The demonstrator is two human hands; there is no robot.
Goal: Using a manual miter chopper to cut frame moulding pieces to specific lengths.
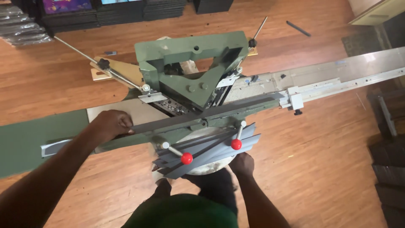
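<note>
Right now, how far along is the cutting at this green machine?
Done: several cut grey strips lie stacked by the red knobs. In hand: the left hand presses a long grey strip on the green machine; the right hand touches the stack. What remains doesn't show.

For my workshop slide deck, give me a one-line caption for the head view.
Left hand presses a grey strip on a green cutting machine; right hand rests below stacked grey strips.

- Wooden plank floor (320, 169), bearing a green cutting machine (192, 63) at centre.
- Stacks of dark frames (118, 12) along the far edge.
- Bagged pile (21, 27) at far left corner.
- Loose dark strip (298, 28) lying far right.
- Dark stacks (390, 169) along right edge.
</note>
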